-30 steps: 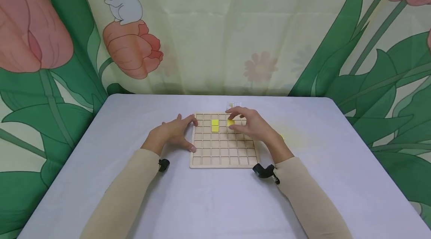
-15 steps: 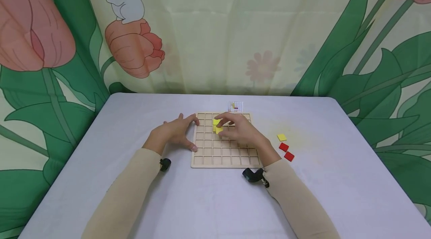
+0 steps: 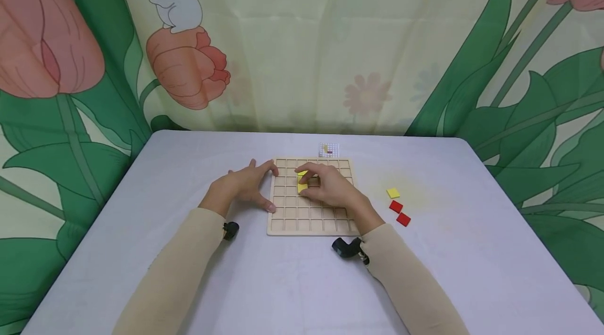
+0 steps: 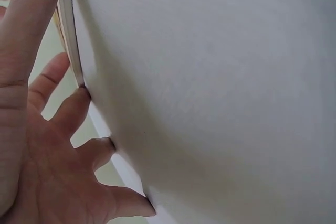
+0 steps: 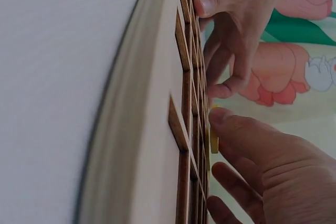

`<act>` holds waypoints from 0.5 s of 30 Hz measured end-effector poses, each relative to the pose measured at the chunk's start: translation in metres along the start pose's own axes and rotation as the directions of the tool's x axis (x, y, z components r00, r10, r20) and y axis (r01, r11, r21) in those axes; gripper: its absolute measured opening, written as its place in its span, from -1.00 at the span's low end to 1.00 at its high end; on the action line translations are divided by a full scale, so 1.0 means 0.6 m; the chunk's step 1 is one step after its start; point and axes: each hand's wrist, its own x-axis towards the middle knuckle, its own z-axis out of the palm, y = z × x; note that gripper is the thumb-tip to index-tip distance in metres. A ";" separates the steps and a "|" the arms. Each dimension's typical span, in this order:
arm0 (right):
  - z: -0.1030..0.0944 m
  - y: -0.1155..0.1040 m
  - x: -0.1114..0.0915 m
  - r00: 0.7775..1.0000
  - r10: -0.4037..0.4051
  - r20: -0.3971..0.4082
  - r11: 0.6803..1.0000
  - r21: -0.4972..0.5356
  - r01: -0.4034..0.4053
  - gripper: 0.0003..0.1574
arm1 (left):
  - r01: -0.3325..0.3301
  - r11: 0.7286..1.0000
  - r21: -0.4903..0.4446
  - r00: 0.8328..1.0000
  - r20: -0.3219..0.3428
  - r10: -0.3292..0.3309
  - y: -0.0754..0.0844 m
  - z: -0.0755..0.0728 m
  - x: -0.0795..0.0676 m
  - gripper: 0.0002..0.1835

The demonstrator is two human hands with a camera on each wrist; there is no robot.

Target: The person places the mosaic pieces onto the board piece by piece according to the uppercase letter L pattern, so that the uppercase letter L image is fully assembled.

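Note:
A wooden grid board (image 3: 311, 214) lies flat on the table. My left hand (image 3: 243, 183) is at its left side, fingers spread, with the thumb and a fingertip on the edge. Over the upper left of the grid my right hand (image 3: 330, 186) pinches a yellow square tile (image 5: 214, 140), seen edge-on just off the grid in the right wrist view. Another yellow tile (image 3: 302, 173) sits in the cells there, partly covered by the fingers. In the left wrist view the left hand's palm (image 4: 58, 166) shows, fingertips down on the white surface.
To the right of the board lie a loose yellow tile (image 3: 393, 193) and two red tiles, the upper one (image 3: 396, 206) close to the lower one (image 3: 403, 219). A small printed grid card (image 3: 329, 150) is behind the board. A flowered curtain (image 3: 292, 62) hangs beyond the white table (image 3: 283, 282).
My right hand has carried the yellow tile leftward across the board to the yellow tiles' column, uncovering the red tiles at the right. The left hand stays at the board's edge.

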 end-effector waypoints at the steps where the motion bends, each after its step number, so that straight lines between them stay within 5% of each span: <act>1: 0.001 0.001 0.000 1.000 0.004 0.003 1.000 -0.002 -0.004 -0.33 | -0.002 1.000 0.001 1.000 0.000 0.002 0.000 0.000 0.000 0.07; 15: -0.005 0.004 -0.004 0.999 0.011 0.053 0.999 -0.040 -0.008 -0.48 | -0.017 1.000 -0.001 1.000 -0.009 0.017 -0.004 0.000 0.000 0.07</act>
